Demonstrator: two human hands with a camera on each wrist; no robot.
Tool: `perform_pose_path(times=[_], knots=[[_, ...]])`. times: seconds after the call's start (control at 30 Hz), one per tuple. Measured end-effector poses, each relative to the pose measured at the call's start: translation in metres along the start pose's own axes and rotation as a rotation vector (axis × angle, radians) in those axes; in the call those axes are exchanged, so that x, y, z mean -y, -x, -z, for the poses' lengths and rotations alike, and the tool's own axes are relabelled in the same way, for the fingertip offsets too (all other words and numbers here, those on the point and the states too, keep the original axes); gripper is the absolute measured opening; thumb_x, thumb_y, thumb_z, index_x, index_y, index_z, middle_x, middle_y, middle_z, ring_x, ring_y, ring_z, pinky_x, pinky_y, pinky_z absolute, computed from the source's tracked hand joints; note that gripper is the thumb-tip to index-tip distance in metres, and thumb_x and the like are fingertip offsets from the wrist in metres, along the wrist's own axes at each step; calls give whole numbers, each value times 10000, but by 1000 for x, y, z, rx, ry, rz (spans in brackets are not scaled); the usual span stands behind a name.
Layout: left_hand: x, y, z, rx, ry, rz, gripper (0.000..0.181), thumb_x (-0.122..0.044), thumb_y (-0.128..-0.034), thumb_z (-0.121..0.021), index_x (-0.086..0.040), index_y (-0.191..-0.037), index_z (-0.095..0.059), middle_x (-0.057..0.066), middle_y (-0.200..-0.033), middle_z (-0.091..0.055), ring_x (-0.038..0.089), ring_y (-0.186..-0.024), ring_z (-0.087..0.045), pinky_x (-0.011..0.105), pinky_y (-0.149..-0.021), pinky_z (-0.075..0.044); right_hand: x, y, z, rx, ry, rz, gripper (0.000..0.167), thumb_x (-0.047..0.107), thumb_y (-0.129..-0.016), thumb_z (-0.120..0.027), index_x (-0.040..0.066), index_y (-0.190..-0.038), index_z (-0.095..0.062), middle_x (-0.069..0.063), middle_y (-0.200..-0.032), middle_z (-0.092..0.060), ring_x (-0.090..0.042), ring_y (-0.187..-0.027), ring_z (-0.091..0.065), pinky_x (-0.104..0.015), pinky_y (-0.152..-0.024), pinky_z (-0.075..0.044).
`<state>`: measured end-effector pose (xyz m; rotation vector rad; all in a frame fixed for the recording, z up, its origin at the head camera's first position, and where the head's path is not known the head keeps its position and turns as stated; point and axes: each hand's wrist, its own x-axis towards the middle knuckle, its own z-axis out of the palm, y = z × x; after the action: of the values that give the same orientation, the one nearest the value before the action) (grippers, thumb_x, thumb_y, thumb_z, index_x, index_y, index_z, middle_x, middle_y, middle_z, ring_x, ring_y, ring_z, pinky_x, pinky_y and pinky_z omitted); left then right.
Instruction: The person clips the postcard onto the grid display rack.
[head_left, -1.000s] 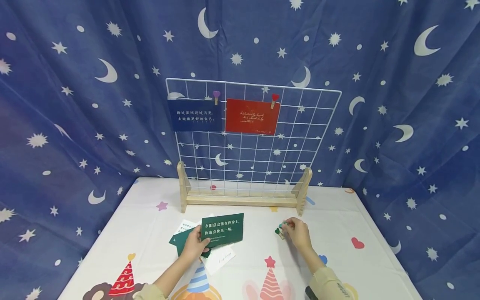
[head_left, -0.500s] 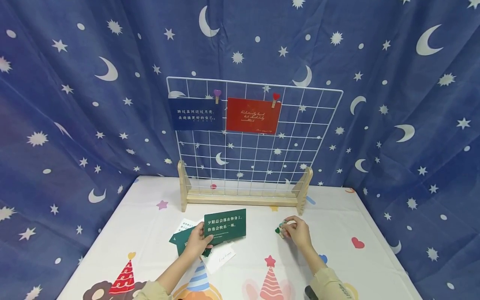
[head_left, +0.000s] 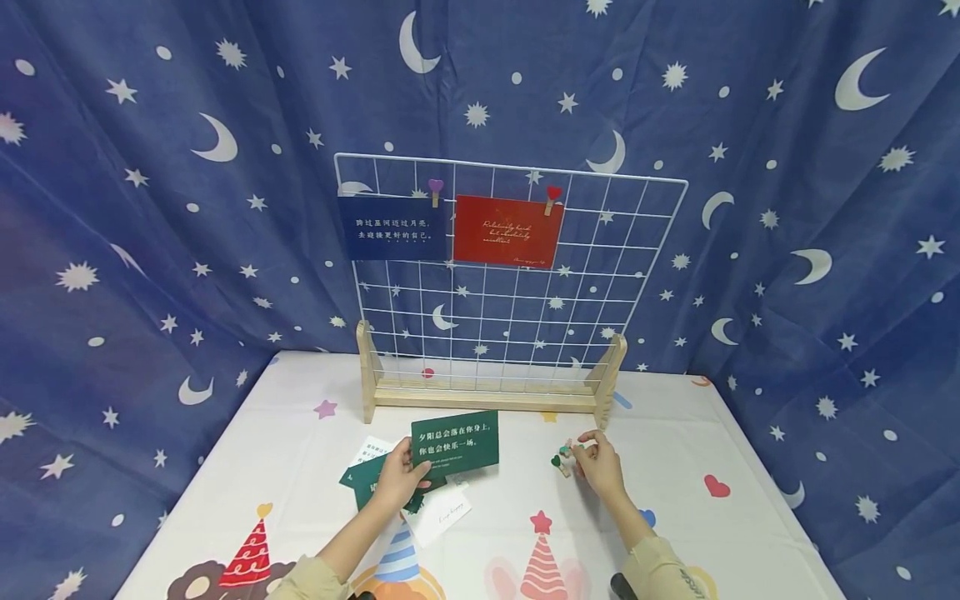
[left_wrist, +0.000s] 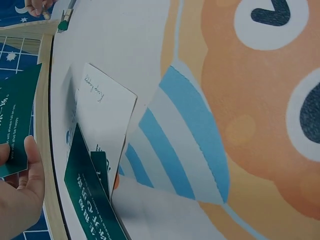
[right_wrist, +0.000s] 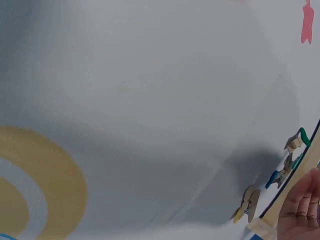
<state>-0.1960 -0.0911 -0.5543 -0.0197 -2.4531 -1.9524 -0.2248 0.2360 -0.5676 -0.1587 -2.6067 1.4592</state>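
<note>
In the head view my left hand point(head_left: 399, 482) pinches a dark green card point(head_left: 455, 444) with white writing by its left end, raised over a loose pile. That pile holds further green cards point(head_left: 369, 475) and a white card point(head_left: 441, 512). My right hand point(head_left: 602, 471) is beside several small wooden clothespins with coloured hearts, one a green-heart clothespin point(head_left: 561, 465). In the left wrist view its fingertips pinch a tan clothespin point(left_wrist: 46, 15), small and partly hidden. In the right wrist view a yellowish clothespin point(right_wrist: 246, 204) lies on the table near my right hand point(right_wrist: 300, 207).
A white wire grid point(head_left: 517, 325) stands in a wooden base point(head_left: 483, 402) at the back. On it hang a blue card point(head_left: 393, 229) under a purple-heart clothespin point(head_left: 436, 192) and a red card point(head_left: 507, 232) under a red-heart clothespin point(head_left: 553, 200). A starry blue curtain point(head_left: 187, 292) surrounds the table.
My left hand has raised the green card and shifted it a little right, away from the pile. My right hand has drawn slightly right, showing more of the clothespins.
</note>
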Motion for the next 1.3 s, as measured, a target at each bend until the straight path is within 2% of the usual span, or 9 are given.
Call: perform_pose_path(times=[0.27,0.53,0.63,0.93,1.13,1.2,1.3], knots=[[-3,-1,-3,1,5,8,367,69,-883,-552,69,-1239,-462,300,-1120,-599,396,-979,-646,260,-624,-586,-5,1,1,-56,92,3,138,28,-846,-646,-89,-917,-626,-140,-738,-666,-69,-603,-560,-148,-542,-456],[-11,-3,-6,28,69,14,406,56,-885,-561,83,-1272,-441,300,-1131,-588,388,-1004,-640,272,-644,-588,-3,4,4,-130,98,11,176,57,-830,-688,-83,-919,-629,-197,-792,-706,-216,-670,-668,-160,-537,-478],[-14,-4,-9,42,93,24,421,48,-885,-569,112,-1275,-425,292,-1093,-578,369,-980,-646,283,-653,-590,-3,4,5,-130,80,1,181,69,-828,-697,-78,-907,-627,-194,-784,-706,-216,-664,-666,-161,-537,-475],[-18,-6,-14,46,119,62,350,104,-832,-594,95,-1174,-518,172,-961,-596,197,-827,-676,316,-701,-590,-6,6,9,-145,116,21,162,23,-829,-673,-91,-943,-651,-206,-810,-698,-226,-671,-660,-186,-542,-500],[-20,-12,-18,30,152,85,276,42,-852,-615,91,-1114,-542,123,-931,-620,108,-770,-658,275,-703,-587,-4,8,12,-190,98,12,183,43,-836,-681,-101,-943,-643,-178,-752,-658,-101,-580,-549,-126,-478,-424],[-23,-14,-20,24,161,84,266,24,-854,-621,91,-1102,-549,105,-914,-625,87,-745,-650,270,-705,-586,-4,7,13,-203,95,27,190,48,-845,-674,-104,-955,-639,-183,-769,-653,-111,-595,-547,-107,-489,-417],[-28,-17,-23,16,180,68,274,10,-855,-630,104,-1100,-552,101,-898,-631,74,-718,-642,293,-712,-587,-4,6,15,-209,85,60,187,24,-854,-654,-111,-982,-633,-227,-843,-666,-210,-675,-619,-101,-544,-462]])
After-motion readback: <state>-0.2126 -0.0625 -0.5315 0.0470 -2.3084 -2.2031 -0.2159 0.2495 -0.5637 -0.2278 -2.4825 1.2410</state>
